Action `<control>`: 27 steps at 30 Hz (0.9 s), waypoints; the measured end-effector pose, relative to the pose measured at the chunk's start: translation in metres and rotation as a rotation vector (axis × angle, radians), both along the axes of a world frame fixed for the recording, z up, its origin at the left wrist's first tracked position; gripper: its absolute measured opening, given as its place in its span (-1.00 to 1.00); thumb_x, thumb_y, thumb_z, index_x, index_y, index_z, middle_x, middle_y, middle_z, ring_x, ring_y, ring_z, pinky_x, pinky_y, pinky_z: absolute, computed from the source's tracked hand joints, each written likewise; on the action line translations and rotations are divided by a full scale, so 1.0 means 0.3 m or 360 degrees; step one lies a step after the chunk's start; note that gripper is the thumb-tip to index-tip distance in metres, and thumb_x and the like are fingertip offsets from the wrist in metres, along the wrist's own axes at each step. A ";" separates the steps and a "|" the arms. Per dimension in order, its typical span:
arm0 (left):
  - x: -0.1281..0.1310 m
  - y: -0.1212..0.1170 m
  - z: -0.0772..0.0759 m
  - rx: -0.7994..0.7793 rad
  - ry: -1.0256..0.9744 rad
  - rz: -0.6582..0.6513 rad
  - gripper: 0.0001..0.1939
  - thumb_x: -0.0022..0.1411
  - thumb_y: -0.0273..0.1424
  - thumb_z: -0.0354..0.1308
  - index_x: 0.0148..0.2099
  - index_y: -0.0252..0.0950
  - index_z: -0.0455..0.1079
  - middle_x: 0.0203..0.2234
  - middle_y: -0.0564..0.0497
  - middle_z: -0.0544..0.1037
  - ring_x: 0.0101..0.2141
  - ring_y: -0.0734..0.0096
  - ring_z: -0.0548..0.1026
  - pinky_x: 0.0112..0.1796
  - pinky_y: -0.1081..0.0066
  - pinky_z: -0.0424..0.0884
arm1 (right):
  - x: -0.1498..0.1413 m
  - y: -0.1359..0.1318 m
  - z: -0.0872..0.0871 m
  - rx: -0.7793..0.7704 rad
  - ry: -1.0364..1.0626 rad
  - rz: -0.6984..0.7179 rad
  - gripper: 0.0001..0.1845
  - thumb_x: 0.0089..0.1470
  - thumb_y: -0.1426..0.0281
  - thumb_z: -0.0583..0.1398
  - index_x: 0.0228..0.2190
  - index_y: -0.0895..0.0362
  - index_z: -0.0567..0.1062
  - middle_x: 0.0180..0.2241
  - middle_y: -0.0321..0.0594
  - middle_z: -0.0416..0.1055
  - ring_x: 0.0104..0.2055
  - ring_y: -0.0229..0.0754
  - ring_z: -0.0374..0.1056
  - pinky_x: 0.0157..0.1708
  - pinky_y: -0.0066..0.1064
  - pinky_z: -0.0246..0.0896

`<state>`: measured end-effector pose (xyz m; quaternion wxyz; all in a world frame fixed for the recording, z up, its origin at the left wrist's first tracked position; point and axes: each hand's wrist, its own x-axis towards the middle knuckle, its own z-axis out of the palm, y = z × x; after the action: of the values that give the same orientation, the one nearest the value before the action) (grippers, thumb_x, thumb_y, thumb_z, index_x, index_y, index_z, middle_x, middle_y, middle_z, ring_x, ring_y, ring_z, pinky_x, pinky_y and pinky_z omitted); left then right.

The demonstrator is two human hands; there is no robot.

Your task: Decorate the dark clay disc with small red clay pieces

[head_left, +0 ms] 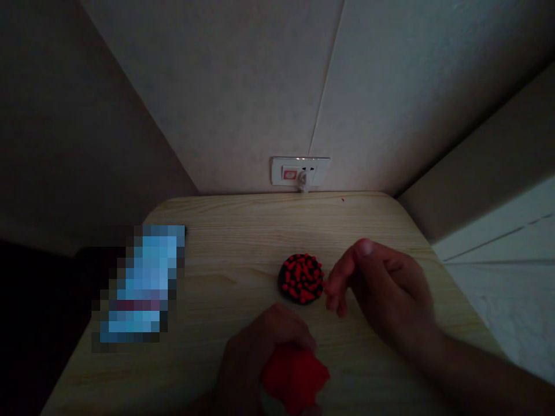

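Note:
A round black disc (291, 290), covered with small red dots and short strips that look like modelling clay, lies on the wooden tabletop. Below it in the view, my left hand (260, 346) is closed around a lump of red modelling clay (297, 375). My right hand (385, 289) is just right of the disc, its lower fingertips by the disc's edge; whether they touch it I cannot tell. Its fingers are curled and the thumb is pressed against the index finger. Anything small pinched there is hidden. The fingertips look reddish.
On the left of the light wooden table (225, 231) lies a phone-like device (143, 277) with a bright, pixelated screen. A wall socket (300, 171) with a plug in it is just behind the table's back edge. A tiny red speck (342, 200) lies near that edge.

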<state>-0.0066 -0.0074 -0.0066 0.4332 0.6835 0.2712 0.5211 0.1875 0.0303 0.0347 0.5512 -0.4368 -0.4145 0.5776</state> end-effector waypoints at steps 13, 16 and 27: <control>-0.003 0.002 -0.005 -0.0069 0.0216 -0.0174 -0.77 0.29 -0.15 0.26 -0.10 -0.14 0.44 -0.45 0.03 0.57 -0.53 0.37 0.51 -0.52 0.47 0.39 | 0.017 0.022 -0.014 0.0162 -0.0167 -0.0240 -0.78 0.07 0.27 0.47 -0.40 0.10 0.58 -0.53 -0.33 0.52 -0.64 -0.38 0.31 -0.67 -0.56 0.19; 0.002 0.004 -0.009 -0.0039 0.0215 -0.0164 -0.78 0.30 -0.15 0.24 -0.10 -0.14 0.42 -0.46 0.04 0.57 -0.54 0.37 0.49 -0.53 0.46 0.38 | 0.017 0.023 -0.023 0.0171 -0.0157 -0.0174 -0.80 0.21 0.23 0.36 -0.33 0.10 0.63 -0.45 -0.24 0.62 -0.62 -0.34 0.37 -0.65 -0.52 0.27; 0.000 -0.003 -0.008 -0.0068 0.0251 -0.0153 -0.75 0.30 -0.12 0.22 -0.14 -0.17 0.41 -0.46 0.04 0.54 -0.55 0.40 0.46 -0.53 0.46 0.34 | 0.020 0.015 -0.016 0.0202 -0.0289 -0.0185 -0.79 -0.05 0.35 0.53 -0.49 0.08 0.61 -0.56 -0.31 0.57 -0.62 -0.33 0.37 -0.64 -0.54 0.30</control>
<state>-0.0064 -0.0082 -0.0090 0.4494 0.7253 0.2823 0.4385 0.1934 0.0347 0.0300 0.5704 -0.4749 -0.4725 0.4752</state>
